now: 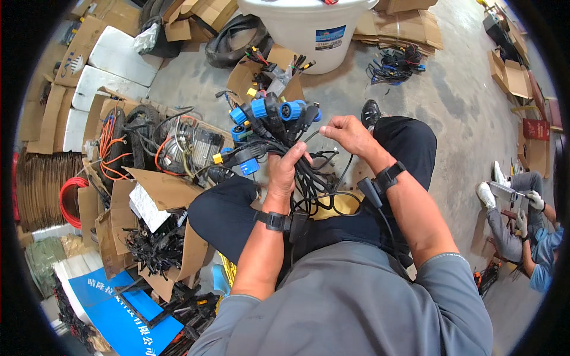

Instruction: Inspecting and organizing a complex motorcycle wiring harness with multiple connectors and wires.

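Note:
My left hand [282,170] is wrapped round a bundle of black cables [309,181] above my lap. Blue round connectors [259,108] fan out from the top of the bundle, and a yellow tip [218,158] pokes out at its left. My right hand [347,134] pinches a single black cable [313,136] just right of the bundle, thumb and fingers pressed together. Loose loops of cable [332,204] hang below, over a yellow surface [341,204] between my thighs. Behind the connectors stands an open cardboard box [243,77] with more connector ends.
A large white tub [303,29] stands ahead, beside a black inner tube [237,41]. At my left are a cardboard box of black cables [157,246] and a motor [199,142]. Coiled cables [396,64] lie on the floor. A gloved person [522,219] sits at far right.

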`<state>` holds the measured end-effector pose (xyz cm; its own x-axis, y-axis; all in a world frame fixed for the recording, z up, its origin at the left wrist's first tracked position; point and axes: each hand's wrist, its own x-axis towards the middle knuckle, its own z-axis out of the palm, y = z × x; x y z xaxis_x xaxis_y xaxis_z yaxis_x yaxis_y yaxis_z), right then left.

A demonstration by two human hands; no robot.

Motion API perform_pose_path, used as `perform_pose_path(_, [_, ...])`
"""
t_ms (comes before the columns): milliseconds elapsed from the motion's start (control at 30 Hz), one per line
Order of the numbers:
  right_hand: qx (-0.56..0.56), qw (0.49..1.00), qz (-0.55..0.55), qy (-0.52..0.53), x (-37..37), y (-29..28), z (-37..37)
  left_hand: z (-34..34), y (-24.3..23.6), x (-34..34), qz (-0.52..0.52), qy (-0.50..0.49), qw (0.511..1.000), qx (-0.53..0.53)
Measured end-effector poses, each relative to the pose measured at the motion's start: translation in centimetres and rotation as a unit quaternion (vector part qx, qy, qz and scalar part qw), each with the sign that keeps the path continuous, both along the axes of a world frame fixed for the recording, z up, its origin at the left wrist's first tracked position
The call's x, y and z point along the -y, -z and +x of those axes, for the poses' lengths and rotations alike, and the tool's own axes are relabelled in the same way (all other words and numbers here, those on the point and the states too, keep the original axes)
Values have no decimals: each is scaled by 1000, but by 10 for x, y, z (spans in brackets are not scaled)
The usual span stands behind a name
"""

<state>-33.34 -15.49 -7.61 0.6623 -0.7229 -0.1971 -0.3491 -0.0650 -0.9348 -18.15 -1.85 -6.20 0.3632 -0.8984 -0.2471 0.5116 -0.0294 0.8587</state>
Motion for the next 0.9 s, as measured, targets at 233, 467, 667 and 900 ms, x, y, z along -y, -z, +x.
perform_pose_path(233, [36,967,252,25,-16,-7,-18,28,5,17,-16,-122,992,4])
perform_pose_path(467, [60,964,255,-47,-9,-78,-30,83,5,40,-19,-164,985,41])
perform_pose_path(667, [-94,992,36,-77,32,-114,-71,132,-28,41,-45,-211,977,-3])
perform_pose_path(900, [-209,905,-366,-59,50,-136,-54,154,-32,20,-78,-204,975,-51])
